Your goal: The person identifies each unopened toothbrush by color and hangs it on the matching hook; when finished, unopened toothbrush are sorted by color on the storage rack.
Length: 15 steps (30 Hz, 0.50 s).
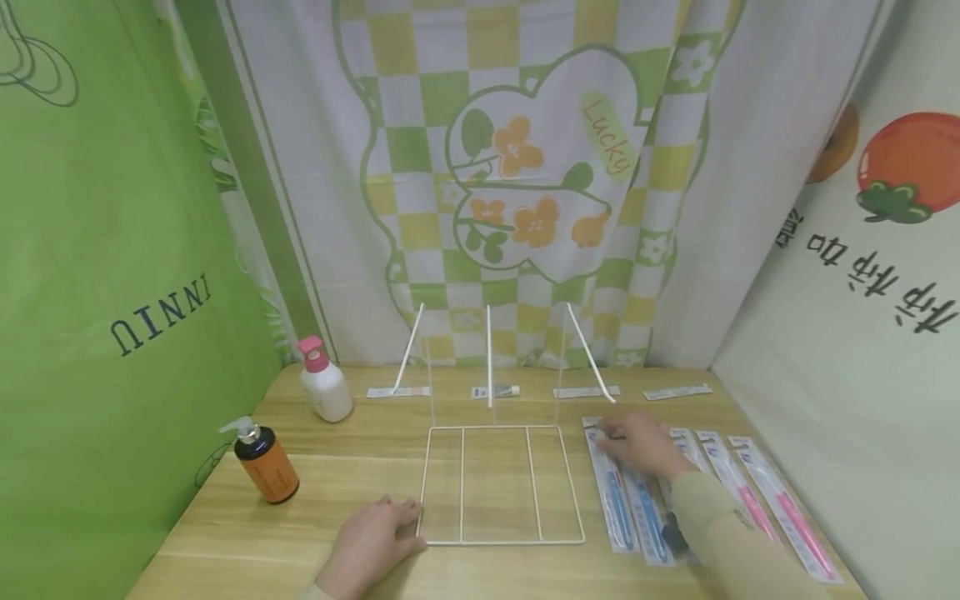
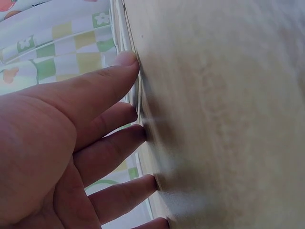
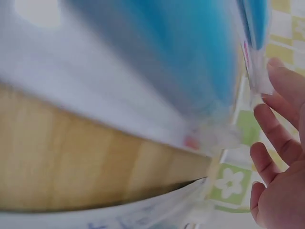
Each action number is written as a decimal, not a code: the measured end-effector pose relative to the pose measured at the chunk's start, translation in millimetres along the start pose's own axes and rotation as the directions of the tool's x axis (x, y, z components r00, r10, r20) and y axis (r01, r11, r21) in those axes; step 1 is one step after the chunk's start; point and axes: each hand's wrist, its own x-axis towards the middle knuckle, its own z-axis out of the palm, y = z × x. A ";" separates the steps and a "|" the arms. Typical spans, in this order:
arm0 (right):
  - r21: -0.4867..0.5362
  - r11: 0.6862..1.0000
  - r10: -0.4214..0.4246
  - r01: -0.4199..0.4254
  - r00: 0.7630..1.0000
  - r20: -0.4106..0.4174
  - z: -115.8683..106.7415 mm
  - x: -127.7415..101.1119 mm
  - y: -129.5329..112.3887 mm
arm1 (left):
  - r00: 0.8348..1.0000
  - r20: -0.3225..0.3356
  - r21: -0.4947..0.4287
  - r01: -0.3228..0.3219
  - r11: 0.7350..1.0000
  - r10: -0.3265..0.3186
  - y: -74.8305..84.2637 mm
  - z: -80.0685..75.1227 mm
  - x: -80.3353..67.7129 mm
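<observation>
In the head view, a white wire rack (image 1: 501, 543) with three upright prongs stands mid-table. My left hand (image 1: 372, 542) rests beside its front left corner, thumb and fingertips (image 2: 126, 59) at the wire edge and the tabletop, fingers spread. To the right lies a row of several toothbrushes in clear packs, blue ones on the left and pink ones on the right. My right hand (image 1: 641, 443) is over the upper end of the leftmost blue toothbrush pack (image 1: 617, 500). In the right wrist view, the end of a blue toothbrush pack (image 3: 257, 28) shows between the separated thumb and index finger.
Four flat slim packs lie along the back, among them a small tube (image 1: 510, 392). Two pump bottles stand at left: a white one (image 1: 330, 396) with a pink top and an orange one (image 1: 272, 471). Hanging cloths enclose the table (image 1: 360, 467) on three sides.
</observation>
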 end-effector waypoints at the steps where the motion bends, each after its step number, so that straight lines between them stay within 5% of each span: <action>1: 0.019 1.000 -0.009 0.009 1.000 -0.021 -1.4 -0.8 -1.9 | 1.000 0.000 0.001 0.000 1.000 0.000 0.3 -0.3 0.1; 5: 0.100 0.994 -0.022 0.033 0.994 -0.107 -10.3 -6.4 -11.7 | 1.000 0.001 0.003 0.004 1.000 -0.004 0.0 0.0 0.8; 11: 0.197 0.980 0.064 -0.025 0.978 -0.197 -25.8 -16.1 -35.8 | 1.000 0.011 0.002 0.008 1.000 -0.008 0.3 -0.2 0.6; 15: 0.173 0.979 -0.042 0.111 0.933 -0.358 -31.6 -23.7 -58.1 | 1.000 0.012 -0.006 0.002 1.000 -0.002 0.9 -0.2 0.4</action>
